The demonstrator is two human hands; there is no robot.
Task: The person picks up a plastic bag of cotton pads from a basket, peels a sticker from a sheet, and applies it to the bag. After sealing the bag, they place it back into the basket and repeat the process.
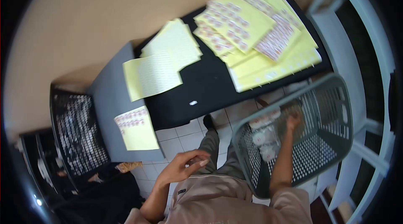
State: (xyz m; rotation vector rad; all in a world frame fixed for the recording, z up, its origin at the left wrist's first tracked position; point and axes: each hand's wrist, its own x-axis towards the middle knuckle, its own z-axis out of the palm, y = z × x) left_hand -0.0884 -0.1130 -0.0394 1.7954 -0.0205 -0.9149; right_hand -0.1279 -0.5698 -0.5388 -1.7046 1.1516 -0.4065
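Grey basket [336,98], right hand [293,121] inside, left hand [184,165] raised

Beige wall [84,18], white tiled floor [176,138], black table [201,85].

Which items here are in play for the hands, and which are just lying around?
In play:
- right hand, reaching into the grey basket
- small white packets in that basket
- left hand, held over the lap; what it holds is unclear

Lying about:
- yellow sticker sheets on the black table
- dark mesh bin
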